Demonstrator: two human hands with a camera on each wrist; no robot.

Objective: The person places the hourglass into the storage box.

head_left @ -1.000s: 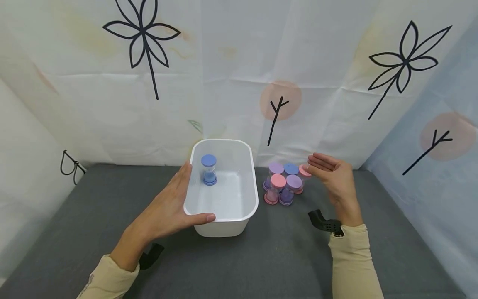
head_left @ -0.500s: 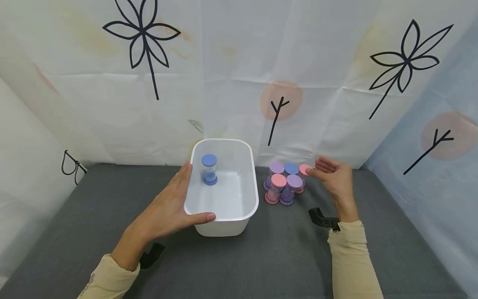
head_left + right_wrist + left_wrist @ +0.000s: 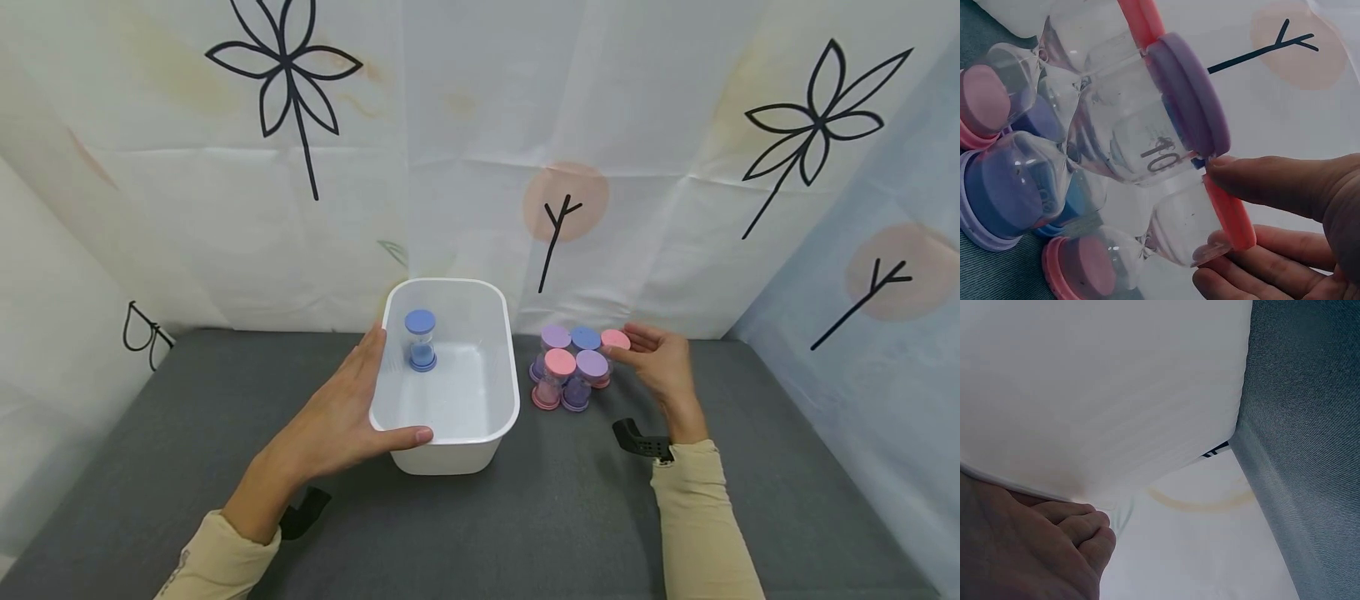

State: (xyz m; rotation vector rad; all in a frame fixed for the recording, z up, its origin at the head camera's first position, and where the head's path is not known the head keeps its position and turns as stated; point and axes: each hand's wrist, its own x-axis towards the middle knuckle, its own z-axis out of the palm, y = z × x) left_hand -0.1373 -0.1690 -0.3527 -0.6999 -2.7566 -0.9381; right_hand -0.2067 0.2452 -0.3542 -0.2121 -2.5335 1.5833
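Note:
A white plastic bin stands on the dark grey table, with a blue sand timer upright inside near its left wall. My left hand rests on the bin's near left corner, thumb along the front rim and fingers along the left side. Right of the bin, several sand timers with pink, purple and blue caps stand close together. My right hand pinches the cap of the back right pink sand timer between thumb and fingers. That timer still stands among the others, partly hidden in the head view.
In the cluster are a front pink timer, a front purple timer, a rear purple timer and a rear blue timer. A patterned white cloth hangs behind the grey table.
My right hand has drawn back slightly, then come in leftward, and its thumb and fingers have closed on the pink sand timer's cap. The left hand and bin stay put.

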